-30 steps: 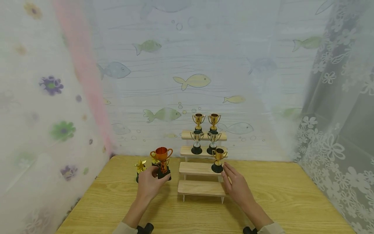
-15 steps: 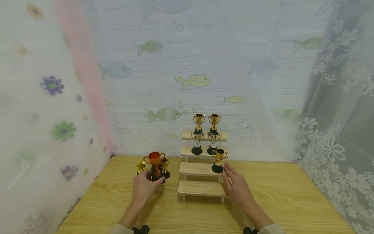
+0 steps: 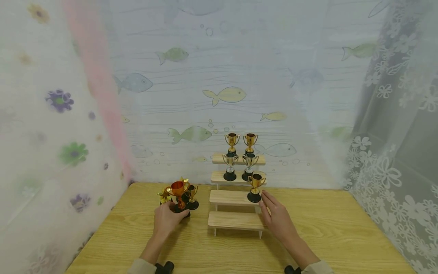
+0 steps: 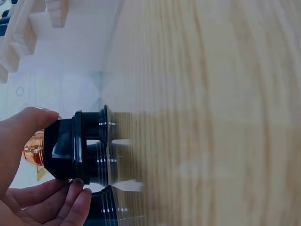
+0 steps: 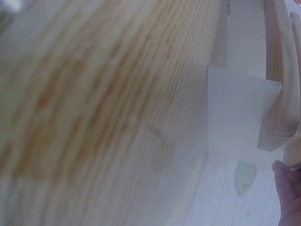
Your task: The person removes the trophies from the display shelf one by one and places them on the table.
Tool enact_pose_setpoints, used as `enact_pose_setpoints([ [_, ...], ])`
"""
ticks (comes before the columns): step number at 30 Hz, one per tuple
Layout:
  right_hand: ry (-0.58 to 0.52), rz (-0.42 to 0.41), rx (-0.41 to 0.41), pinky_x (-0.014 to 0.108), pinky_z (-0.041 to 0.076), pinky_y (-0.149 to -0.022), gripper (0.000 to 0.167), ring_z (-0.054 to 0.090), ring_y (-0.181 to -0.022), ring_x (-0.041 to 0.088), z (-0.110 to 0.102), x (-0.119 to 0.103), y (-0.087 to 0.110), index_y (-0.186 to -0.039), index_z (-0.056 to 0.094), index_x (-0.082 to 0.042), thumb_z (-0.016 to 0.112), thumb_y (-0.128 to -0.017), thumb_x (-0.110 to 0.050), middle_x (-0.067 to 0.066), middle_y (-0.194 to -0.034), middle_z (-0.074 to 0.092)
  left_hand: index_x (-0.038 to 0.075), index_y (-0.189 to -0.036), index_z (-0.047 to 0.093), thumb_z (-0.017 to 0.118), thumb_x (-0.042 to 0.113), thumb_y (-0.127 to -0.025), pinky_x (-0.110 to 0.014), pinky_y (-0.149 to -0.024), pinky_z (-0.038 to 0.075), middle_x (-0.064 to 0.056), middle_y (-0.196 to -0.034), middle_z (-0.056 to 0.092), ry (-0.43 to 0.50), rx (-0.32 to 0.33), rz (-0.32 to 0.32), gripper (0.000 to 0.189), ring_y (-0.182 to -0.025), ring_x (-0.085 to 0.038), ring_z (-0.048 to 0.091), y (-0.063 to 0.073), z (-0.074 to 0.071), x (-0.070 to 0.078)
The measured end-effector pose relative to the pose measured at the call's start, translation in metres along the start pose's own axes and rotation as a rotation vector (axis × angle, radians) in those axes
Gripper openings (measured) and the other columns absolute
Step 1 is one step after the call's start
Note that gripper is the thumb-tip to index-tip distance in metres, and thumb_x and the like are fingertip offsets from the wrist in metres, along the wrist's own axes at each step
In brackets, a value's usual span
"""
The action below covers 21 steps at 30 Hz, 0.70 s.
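Observation:
My left hand (image 3: 165,220) pinches a bronze-orange trophy cup (image 3: 177,188) by its black base (image 4: 61,148), thumb on one side and fingers on the other. Whether that base touches the table I cannot tell. Just right of it stands a gold trophy cup (image 3: 192,196); a gold star trophy (image 3: 164,195) is to its left, and another star behind is mostly hidden. My right hand (image 3: 278,219), fingers straight, lies along the right end of the tiered wooden stand (image 3: 236,220), its fingertips beside the black base of a gold trophy cup (image 3: 256,182).
Two silver trophy cups (image 3: 230,163) stand on the stand's second tier from the top, and two gold trophy cups (image 3: 232,141) on the top one. The wooden table (image 3: 325,228) meets a fish-print curtain (image 3: 191,95) at the back. Lace (image 3: 386,171) hangs at the right.
My left hand has moved left and slightly down with the bronze trophy, baring the gold cup it partly covered. The right hand stays where it was.

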State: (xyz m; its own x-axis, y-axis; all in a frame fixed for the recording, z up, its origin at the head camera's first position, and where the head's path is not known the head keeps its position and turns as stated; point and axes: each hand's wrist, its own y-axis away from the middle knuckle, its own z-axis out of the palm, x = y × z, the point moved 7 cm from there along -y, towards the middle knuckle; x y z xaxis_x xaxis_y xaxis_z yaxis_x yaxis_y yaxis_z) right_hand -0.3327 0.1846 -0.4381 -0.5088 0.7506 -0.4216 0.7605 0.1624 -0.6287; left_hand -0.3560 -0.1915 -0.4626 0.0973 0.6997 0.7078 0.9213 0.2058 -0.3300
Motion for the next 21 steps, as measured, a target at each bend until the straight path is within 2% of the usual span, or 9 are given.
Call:
enact_pose_setpoints([
  [6,0.010,0.003,-0.001,0.053,0.051,-0.098,0.039,0.057,-0.129,0.042,-0.001,-0.001,-0.001,-0.135,0.060,0.010,0.058,-0.106,-0.015,0.023,-0.145,0.055,-0.013,-0.107,0.070,0.090,0.027,-0.078,-0.053,-0.077,0.057,-0.028,-0.100,0.072,-0.009,-0.008,-0.013,0.053,-0.091,-0.043,0.069,-0.002,0.001,-0.002],
  [14,0.016,-0.007,0.004,0.051,0.052,-0.097,0.039,0.058,-0.128,0.042,0.001,0.000,-0.001,-0.134,0.061,0.011,0.059,-0.105,-0.015,0.024,-0.145,0.056,-0.005,-0.088,0.072,0.091,0.025,-0.076,-0.039,-0.059,0.050,-0.014,-0.078,0.070,-0.026,0.000,-0.005,0.038,-0.067,-0.025,0.062,-0.005,0.004,-0.008],
  [21,0.011,0.013,-0.016,0.052,0.052,-0.097,0.040,0.057,-0.129,0.042,0.000,0.000,0.000,-0.135,0.060,0.011,0.059,-0.106,-0.016,0.023,-0.146,0.054,-0.006,-0.087,0.072,0.091,0.023,-0.074,-0.037,-0.057,0.048,-0.015,-0.076,0.069,-0.028,-0.011,-0.020,0.037,-0.065,-0.025,0.061,-0.006,0.005,-0.013],
])
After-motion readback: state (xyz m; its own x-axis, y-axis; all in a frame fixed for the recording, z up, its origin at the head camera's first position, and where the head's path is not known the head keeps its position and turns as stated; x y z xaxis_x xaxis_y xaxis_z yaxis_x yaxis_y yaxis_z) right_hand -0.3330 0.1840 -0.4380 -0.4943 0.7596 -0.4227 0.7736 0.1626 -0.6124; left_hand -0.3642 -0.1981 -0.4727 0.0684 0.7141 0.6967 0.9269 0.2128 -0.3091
